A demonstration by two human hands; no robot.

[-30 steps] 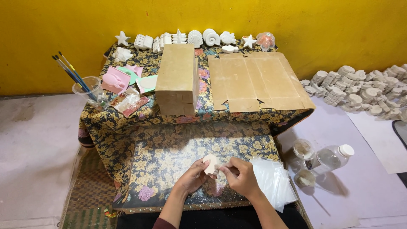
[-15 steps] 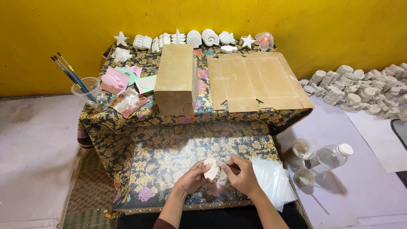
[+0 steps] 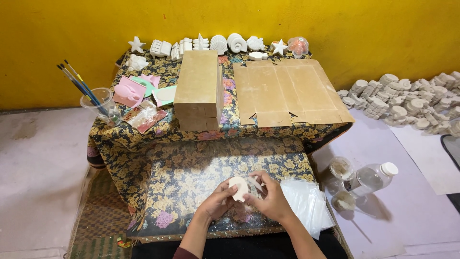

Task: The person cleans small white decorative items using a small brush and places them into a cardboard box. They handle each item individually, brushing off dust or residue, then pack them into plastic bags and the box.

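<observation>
— Yellow wall at the back, a flowery cloth over the worktop (image 3: pixel 143 139). What is closest to us?

— Both hands, low in the middle. The left hand (image 3: pixel 216 204) and the right hand (image 3: pixel 271 200) are closed around a small white plaster piece (image 3: pixel 238 188), pinching it from each side, just above the near flowery board (image 3: pixel 191 192).

— What step is that?

— I think the piece is being turned and checked, or cleaned at its edge. Any next move would need a soft grip, since plaster can chip.

— And beside the hands?

— A stack of clear plastic bags (image 3: pixel 306 204) lies just to the right. Farther right, on the floor, sit small jars (image 3: pixel 341 168) and a clear bottle (image 3: pixel 376 176).

— Farther up?

— A tall brown box (image 3: pixel 197 88), a flat sheet of cardboard (image 3: pixel 287 91), pink and green molds (image 3: pixel 139 91), and a cup of brushes (image 3: pixel 98 103). At the very back, a row of white shells and stars (image 3: pixel 220 44). More white pieces (image 3: pixel 407 100) are piled on the floor at the right.
</observation>
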